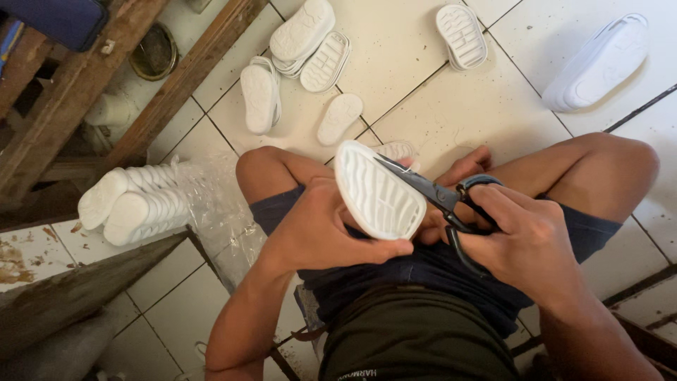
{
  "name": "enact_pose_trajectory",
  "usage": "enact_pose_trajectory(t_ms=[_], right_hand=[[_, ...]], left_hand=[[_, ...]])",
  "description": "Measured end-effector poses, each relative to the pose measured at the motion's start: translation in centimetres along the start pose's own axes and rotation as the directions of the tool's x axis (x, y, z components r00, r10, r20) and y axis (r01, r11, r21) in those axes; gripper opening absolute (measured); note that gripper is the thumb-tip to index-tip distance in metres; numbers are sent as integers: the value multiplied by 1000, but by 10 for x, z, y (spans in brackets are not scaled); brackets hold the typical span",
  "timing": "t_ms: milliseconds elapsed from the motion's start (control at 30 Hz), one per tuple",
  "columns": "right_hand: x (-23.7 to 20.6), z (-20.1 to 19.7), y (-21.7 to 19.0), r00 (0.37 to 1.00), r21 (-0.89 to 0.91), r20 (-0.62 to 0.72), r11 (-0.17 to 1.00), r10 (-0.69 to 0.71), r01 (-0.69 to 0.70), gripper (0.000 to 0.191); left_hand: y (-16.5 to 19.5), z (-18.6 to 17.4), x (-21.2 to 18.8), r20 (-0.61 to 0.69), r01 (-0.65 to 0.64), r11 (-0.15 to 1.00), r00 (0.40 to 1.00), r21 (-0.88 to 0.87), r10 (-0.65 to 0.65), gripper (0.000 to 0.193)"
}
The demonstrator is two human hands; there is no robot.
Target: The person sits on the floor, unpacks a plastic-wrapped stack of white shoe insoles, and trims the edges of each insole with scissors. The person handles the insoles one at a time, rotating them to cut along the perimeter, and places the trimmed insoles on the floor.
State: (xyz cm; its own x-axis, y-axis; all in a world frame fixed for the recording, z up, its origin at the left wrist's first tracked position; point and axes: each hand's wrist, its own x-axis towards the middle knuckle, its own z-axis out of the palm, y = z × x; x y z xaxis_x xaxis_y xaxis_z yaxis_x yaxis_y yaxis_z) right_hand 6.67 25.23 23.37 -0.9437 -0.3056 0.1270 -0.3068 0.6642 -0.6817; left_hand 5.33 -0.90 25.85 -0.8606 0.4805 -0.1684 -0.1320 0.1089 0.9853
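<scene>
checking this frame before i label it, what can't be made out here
Head view:
- Far edge of the white shoe sole: hidden by the left hand.
- Scissors handles: wrapped by the right hand fingers.
- White slipper: strap side faces away.
- Stacked soles: count blurred by plastic wrap.
</scene>
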Motion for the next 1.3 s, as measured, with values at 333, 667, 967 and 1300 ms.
enact_pose_trajectory(t_ms=[333, 667, 967, 1300], right_hand=[[3, 37, 23, 983, 715, 140, 674, 122, -185, 33], [-32, 62, 74, 885, 731, 337, 503, 321, -460, 40], [-12, 11, 18, 999, 17, -40, 1000, 8, -7, 46], [-11, 2, 15, 999, -82, -43, 996, -20, 16, 33]], left_hand=[[2, -11, 7, 284, -89, 986, 950, -144, 127, 80], [-32, 8, 10, -153, -229, 694, 973, -683, 170, 76], [-22, 18, -5, -281, -318, 809, 939, -495, 197, 68], [-22, 24, -7, -212, -256, 893, 959, -371, 187, 64]])
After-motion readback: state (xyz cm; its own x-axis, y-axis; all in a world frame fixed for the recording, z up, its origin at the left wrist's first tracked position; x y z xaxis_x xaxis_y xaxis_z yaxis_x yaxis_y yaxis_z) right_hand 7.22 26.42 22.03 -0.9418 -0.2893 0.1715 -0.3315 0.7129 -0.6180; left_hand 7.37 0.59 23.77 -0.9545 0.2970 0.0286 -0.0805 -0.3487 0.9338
